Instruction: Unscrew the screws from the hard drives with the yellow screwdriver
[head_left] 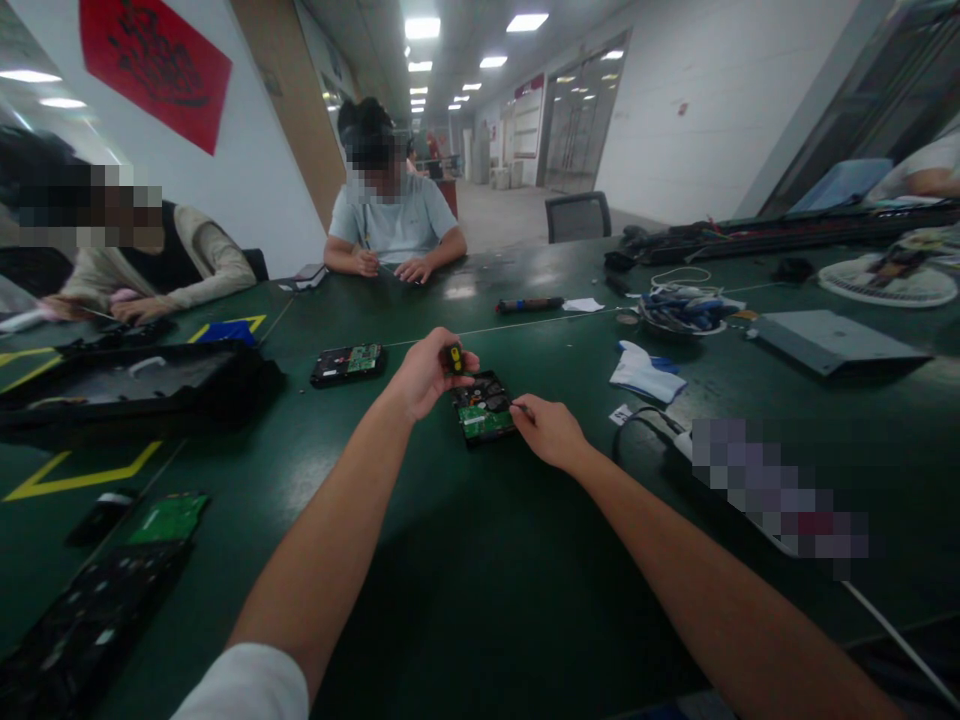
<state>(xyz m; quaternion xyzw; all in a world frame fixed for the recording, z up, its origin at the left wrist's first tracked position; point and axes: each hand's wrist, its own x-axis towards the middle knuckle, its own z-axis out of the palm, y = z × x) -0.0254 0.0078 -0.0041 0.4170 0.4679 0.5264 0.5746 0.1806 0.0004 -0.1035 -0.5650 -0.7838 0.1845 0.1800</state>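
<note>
In the middle of the table lies a hard drive [484, 418], its green circuit board facing up. Over its far left edge, my left hand [429, 372] is closed round a screwdriver [454, 358] with a black and yellow handle. The screwdriver's tip is hidden. My right hand [551, 430] pinches at the drive's right edge. A small dark thing shows at those fingertips, too small to name. A second hard drive [349, 365] lies apart, to the left of my left hand.
Left are a black tray-like casing [135, 385] and a long black part with a green board [112, 580]. Right are a white glove [646, 375], a power strip [772, 490], a grey metal box [836, 342] and a bowl of cables [684, 308]. Two people [397, 220] sit across the table.
</note>
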